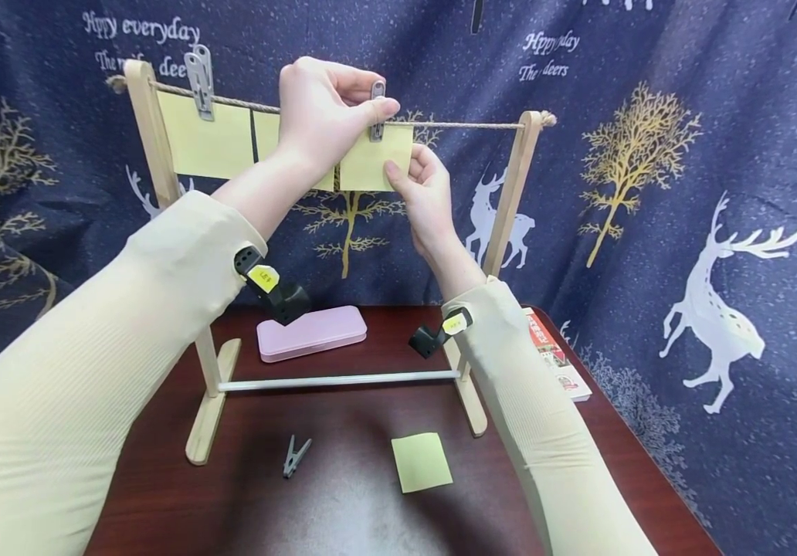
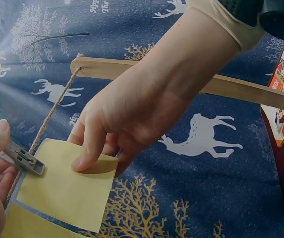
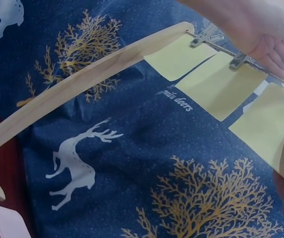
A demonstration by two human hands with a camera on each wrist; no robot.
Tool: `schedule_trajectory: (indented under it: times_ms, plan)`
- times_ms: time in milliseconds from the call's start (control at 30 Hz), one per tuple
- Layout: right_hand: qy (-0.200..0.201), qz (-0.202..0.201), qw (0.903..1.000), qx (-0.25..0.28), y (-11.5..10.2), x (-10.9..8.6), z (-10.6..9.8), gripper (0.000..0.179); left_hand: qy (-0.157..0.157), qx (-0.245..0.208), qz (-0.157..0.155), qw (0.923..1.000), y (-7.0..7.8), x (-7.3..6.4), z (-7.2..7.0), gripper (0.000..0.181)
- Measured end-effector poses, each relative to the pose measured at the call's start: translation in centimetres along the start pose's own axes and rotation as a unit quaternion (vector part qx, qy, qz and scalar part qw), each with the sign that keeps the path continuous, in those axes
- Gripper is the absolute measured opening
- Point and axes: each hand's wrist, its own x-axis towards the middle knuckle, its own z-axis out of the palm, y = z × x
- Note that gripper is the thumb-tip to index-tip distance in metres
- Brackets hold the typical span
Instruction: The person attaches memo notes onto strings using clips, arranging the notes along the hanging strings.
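Yellow square note (image 1: pixel 369 168), third in the row: it hangs at the twine (image 1: pixel 468 124) strung between the posts of the wooden stand (image 1: pixel 512 197), just beside its neighbour.

Hands: left hand (image 1: pixel 325 104) pinches the grey clothespin (image 1: pixel 376 133) by its handle end, thumb against the near side; clip tip overlaps the note's top edge. Cannot tell whether its jaws bear fully on the paper. Right hand (image 1: pixel 428 185) pinches the note near its outer lower edge, thumb on the front face, fingers behind.

Handling (judged): very light, thin, limp; should bend or crease under a hard thumb and swing if held at one corner only. Not fragile like glass, but may tear if pulled against the clip. Best hold: light pinch at the free lower side, top edge left bare for the clip. Clothespin likely stiff-sprung; squeeze at the handle ends.

On the tabletop (image 1: pixel 343 510): loose note (image 1: pixel 422 462), spare clothespin (image 1: pixel 293 456), well apart.
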Motion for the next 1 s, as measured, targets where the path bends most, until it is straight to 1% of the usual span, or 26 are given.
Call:
schedule_trajectory:
  times_ms: [300, 533, 700, 867, 1000]
  plan:
    - [-0.003, 0.006, 1.0000, -0.005, 0.2, 0.0, 0.0, 0.030, -0.014, 0.020, 0.004, 0.9997, -0.5, 0.1, -0.1, 0.043]
    - [-0.004, 0.010, 0.9999, -0.012, 0.3, -0.1, -0.3, 0.031, -0.035, -0.003, 0.014, 0.9993, -0.3, 0.0, -0.4, 0.051]
    - [0.001, 0.024, 0.9997, -0.012, 0.6, -0.3, -0.5, 0.026, -0.051, 0.001, 0.012, 0.9986, -0.3, -0.1, -0.7, 0.050]
    - [0.009, 0.034, 0.9994, -0.007, 1.0, -0.4, -0.8, 0.022, -0.058, -0.021, 0.010, 0.9980, -0.2, -0.2, -0.8, 0.051]
    - [0.006, 0.034, 0.9994, -0.007, 1.2, -0.5, -0.9, 0.022, -0.060, -0.022, 0.013, 0.9979, -0.1, -0.3, -0.9, 0.057]
